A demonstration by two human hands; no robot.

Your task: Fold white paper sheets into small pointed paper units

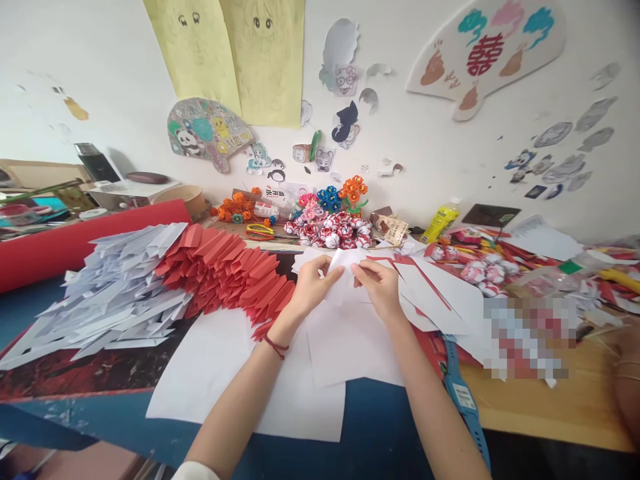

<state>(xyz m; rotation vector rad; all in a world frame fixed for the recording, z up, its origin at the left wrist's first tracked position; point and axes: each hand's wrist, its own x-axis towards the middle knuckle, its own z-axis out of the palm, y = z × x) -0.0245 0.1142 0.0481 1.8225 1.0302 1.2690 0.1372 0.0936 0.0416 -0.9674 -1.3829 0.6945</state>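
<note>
A small piece of white paper (345, 260) is held up between my two hands, above white sheets on the table. My left hand (316, 283) pinches its left side with thumb and fingers. On its right side, the thumb and fingers of my right hand (380, 283) are closed at the paper's edge. Directly below lie large white sheets (345, 340). Left of my hands runs a long row of folded red paper pieces (225, 270), and beyond it a heap of folded white paper pieces (120, 287).
A red roll (90, 243) lies at the left. Paper flowers (335, 230) stand at the back by the wall. A yellow bottle (440, 223) and paper scraps are on the right. A blue watch (463, 393) lies beside my right forearm. Another person's arm (627, 373) shows at the right edge.
</note>
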